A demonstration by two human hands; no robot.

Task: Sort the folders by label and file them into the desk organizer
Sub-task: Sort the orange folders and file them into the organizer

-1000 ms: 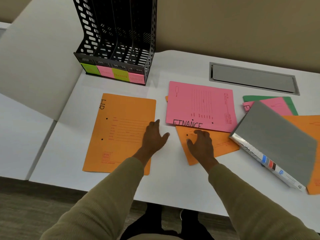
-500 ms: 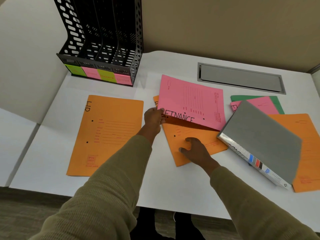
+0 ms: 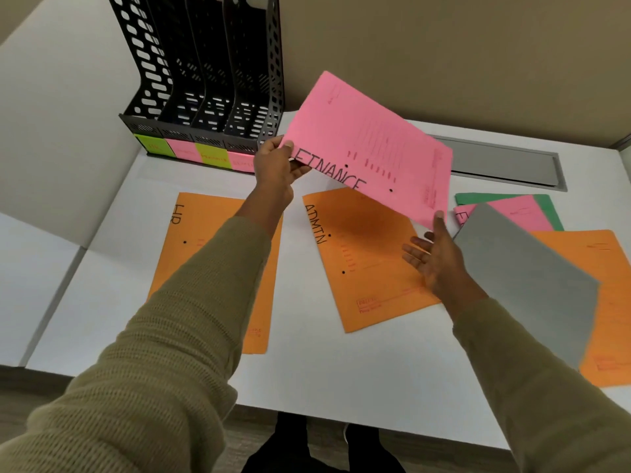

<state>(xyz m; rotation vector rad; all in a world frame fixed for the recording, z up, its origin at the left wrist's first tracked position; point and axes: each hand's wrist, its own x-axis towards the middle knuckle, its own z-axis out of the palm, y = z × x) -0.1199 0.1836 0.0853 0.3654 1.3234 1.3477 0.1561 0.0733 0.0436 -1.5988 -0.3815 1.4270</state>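
Observation:
My left hand [image 3: 278, 163] grips the near left corner of a pink folder marked FINANCE [image 3: 368, 141] and holds it tilted in the air, just right of the black desk organizer [image 3: 208, 83]. My right hand [image 3: 432, 256] is spread open under the folder's lower right corner, thumb tip touching its edge. On the table below lie an orange folder marked ADMIN [image 3: 368, 264] and, to the left, an orange folder marked HR [image 3: 205, 254], partly hidden by my left sleeve. The organizer has several slots with green and pink labels [image 3: 198, 153] along its front.
At the right lies a grey binder [image 3: 532, 285] over another orange folder [image 3: 611, 302], with a pink folder [image 3: 512, 213] and a green folder [image 3: 546, 203] behind it. A grey cable hatch [image 3: 505, 163] is set in the white table [image 3: 307, 370] near the back wall.
My left hand has lifted the pink FINANCE folder off the orange ADMIN folder and raised it toward the organizer. My right hand left the orange folder and rose to the pink folder's corner.

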